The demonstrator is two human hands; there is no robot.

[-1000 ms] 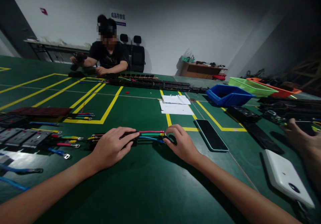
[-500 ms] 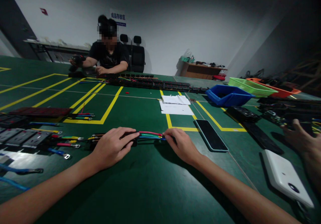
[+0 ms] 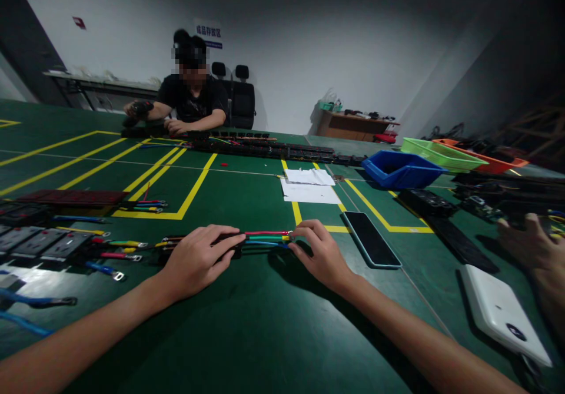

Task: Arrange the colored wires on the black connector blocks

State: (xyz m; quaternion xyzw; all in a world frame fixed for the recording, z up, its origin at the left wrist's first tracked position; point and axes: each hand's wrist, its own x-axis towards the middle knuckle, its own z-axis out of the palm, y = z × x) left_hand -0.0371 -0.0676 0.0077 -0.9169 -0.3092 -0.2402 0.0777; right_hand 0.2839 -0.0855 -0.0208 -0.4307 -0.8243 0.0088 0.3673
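Observation:
My left hand (image 3: 198, 258) is closed over a black housing (image 3: 237, 251) that lies on the green table; the palm and fingers hide most of it. Red, green and blue wires (image 3: 265, 238) run out of its right side, and more wire ends show at its left. At the wires' tips, my right hand (image 3: 318, 254) has its thumb and forefinger apart, with the ends between or right beside them. The thumb is close to the blue wire's tip; whether it touches I cannot tell.
Socket modules (image 3: 66, 245) with lugged wires lie at left. To the right are a phone (image 3: 371, 239), a white power bank (image 3: 503, 311), a blue bin (image 3: 401, 170) and another person's hand (image 3: 527, 244). Paper (image 3: 310, 191) lies ahead; a co-worker (image 3: 194, 99) sits across the table.
My right thumb and forefinger have parted from a pinch at the wire ends. The bunched wires now lie straighter and more spread. My left hand stays in place.

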